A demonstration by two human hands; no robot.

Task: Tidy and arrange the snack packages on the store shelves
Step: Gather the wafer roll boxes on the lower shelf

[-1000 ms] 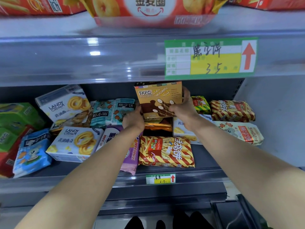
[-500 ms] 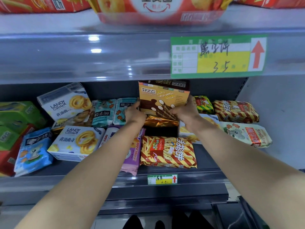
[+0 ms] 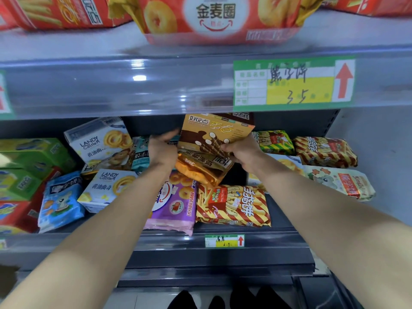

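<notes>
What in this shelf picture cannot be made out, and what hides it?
Head view only.
Left hand: grip hidden by its own back.
Purple biscuit pack: left half behind the left forearm.
Orange ring-snack bag: cut off by the top edge.
Small price label: writing too small.

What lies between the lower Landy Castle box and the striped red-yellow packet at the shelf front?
A purple biscuit packet, partly hidden by the left forearm, in the head view.

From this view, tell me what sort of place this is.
Most likely a small grocery shop's snack aisle: a handwritten price tag on the clear shelf rail, sealed snack packs like the striped biscuit-stick bag lying below, and the right hand gripping a wafer-roll box.
</notes>
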